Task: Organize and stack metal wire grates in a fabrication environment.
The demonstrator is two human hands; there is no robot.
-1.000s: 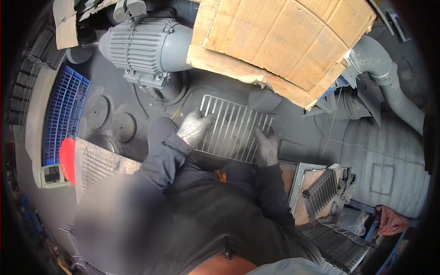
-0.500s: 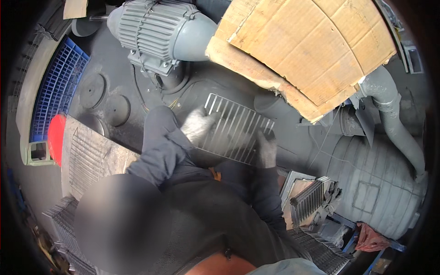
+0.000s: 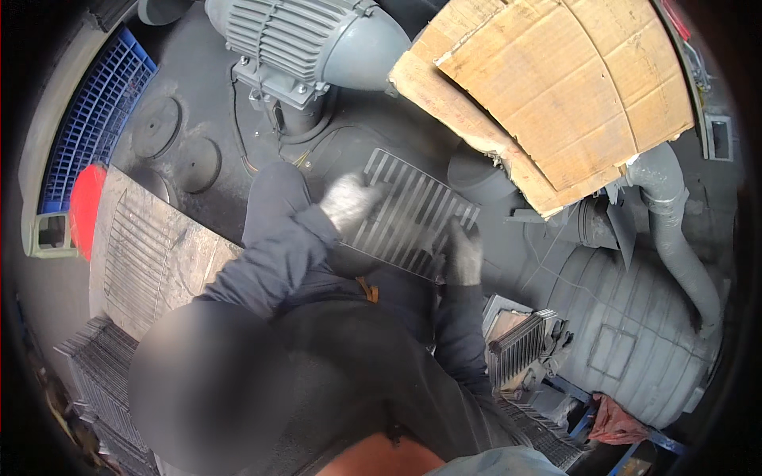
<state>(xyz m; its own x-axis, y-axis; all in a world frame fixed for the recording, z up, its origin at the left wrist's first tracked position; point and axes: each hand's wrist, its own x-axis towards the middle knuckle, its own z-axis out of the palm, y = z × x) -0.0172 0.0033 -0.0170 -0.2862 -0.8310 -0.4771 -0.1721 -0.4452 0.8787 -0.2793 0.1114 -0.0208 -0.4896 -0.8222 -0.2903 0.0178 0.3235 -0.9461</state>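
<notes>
Grey flr [image 3: 197, 89] (dusty), lg ribbed tank [image 3: 647, 317]

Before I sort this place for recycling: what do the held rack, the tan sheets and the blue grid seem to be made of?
Barred rack: probably metal, greyish; thin straight bars in a frame suggest it, though blur hides the finish.
Tan sheets: cardboard, matte, with creases and ragged edges.
Blue grid: likely moulded plastic, given its even colour and regular lattice; finish unclear.

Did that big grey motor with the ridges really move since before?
No. The finned electric motor keeps its place beyond and to the right of the round floor discs; the whole view shifted.
</notes>
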